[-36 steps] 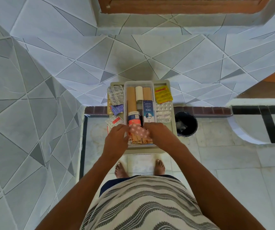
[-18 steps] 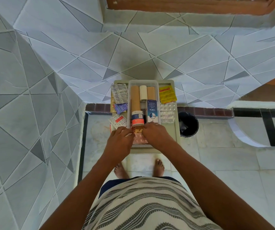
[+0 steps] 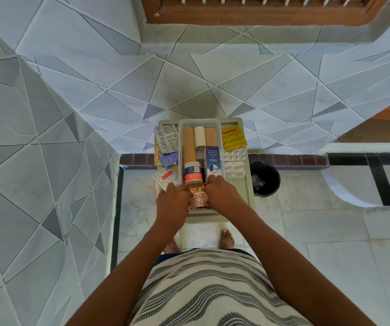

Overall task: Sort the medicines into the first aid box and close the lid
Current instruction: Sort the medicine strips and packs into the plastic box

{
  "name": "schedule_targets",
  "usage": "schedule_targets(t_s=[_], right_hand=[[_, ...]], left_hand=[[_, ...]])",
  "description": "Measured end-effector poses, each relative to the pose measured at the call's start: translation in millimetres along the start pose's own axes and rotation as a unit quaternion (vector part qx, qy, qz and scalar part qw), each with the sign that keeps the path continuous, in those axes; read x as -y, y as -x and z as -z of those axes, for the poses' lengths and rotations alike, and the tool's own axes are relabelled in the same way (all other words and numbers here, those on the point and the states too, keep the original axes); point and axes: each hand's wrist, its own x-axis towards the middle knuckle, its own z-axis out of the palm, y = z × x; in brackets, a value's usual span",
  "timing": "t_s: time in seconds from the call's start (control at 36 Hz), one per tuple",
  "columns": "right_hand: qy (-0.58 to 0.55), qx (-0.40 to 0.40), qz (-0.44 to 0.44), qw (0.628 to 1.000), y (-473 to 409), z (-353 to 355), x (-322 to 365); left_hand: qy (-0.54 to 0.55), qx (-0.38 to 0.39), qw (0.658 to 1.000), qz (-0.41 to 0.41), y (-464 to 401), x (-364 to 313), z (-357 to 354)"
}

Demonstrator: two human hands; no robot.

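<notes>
Blue "VOKEL" carton — both hands, left hand and right hand, pinch pink blister strips.

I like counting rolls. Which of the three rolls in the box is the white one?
The middle roll is white. The long roll to its left and the short roll to its right are both tan.

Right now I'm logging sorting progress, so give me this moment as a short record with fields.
box: first aid box, open, no lid seen on it
centre tray: clear tray holding tan and white rolls, a blue carton, a small bottle
left hand: left hand on pink blister pack
right hand: right hand on the same pack
left side: foil strips
right side: yellow sachets
</notes>
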Motion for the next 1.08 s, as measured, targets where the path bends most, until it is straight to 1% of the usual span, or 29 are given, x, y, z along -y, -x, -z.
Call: schedule_targets(t_s=[0.14, 0.19, 0.25, 0.31, 0.36, 0.42, 0.47, 0.53, 0.58, 0.64, 0.69, 0.78, 0.83, 0.97, 1.08], right_hand=[[0.027, 0.016, 0.016, 0.999, -3, -4, 0], [0.038, 0.012, 0.032, 0.999, -2, -8, -2], [0.022, -0.012, 0.049, 0.998, 3, -10, -5], [-0.016, -0.065, 0.061, 0.996, 9, -11, -13], [-0.075, -0.125, 0.051, 0.988, 14, -12, -23], [-0.15, -0.196, 0.008, 0.969, 18, -11, -35], [-0.227, -0.266, -0.053, 0.935, 19, -7, -47], [-0.267, -0.312, -0.122, 0.904, 15, -8, -60], [-0.288, -0.296, -0.205, 0.887, 6, -14, -76], [-0.302, -0.26, -0.288, 0.871, -3, -23, -89], [-0.311, -0.244, -0.345, 0.851, -10, -27, -96], [-0.342, -0.235, -0.373, 0.83, -20, -25, -99], [-0.349, -0.222, -0.386, 0.825, -25, -22, -99], [-0.363, -0.185, -0.435, 0.803, -35, -20, -97], [-0.354, -0.158, -0.457, 0.801, -37, -22, -98]], left_hand=[[-0.03, 0.003, 1.0, -0.001, 0, 1, 2], [-0.028, 0.003, 1.0, -0.007, -1, 1, 3], [-0.006, -0.006, 1.0, -0.014, -1, 5, 2], [0.043, -0.033, 0.998, -0.027, 2, 8, 3], [0.14, -0.081, 0.987, 0.005, 6, 10, 7], [0.227, -0.134, 0.963, 0.063, 9, 13, 9], [0.277, -0.183, 0.938, 0.101, 8, 18, 10], [0.307, -0.215, 0.914, 0.154, 0, 26, 5], [0.315, -0.217, 0.897, 0.22, -13, 37, -2], [0.31, -0.184, 0.889, 0.283, -26, 46, -9], [0.31, -0.141, 0.878, 0.336, -37, 53, -14], [0.324, -0.105, 0.868, 0.361, -46, 60, -19], [0.325, -0.109, 0.867, 0.361, -50, 63, -23], [0.337, -0.126, 0.85, 0.386, -54, 60, -19], [0.355, -0.123, 0.838, 0.396, -54, 59, -16]])
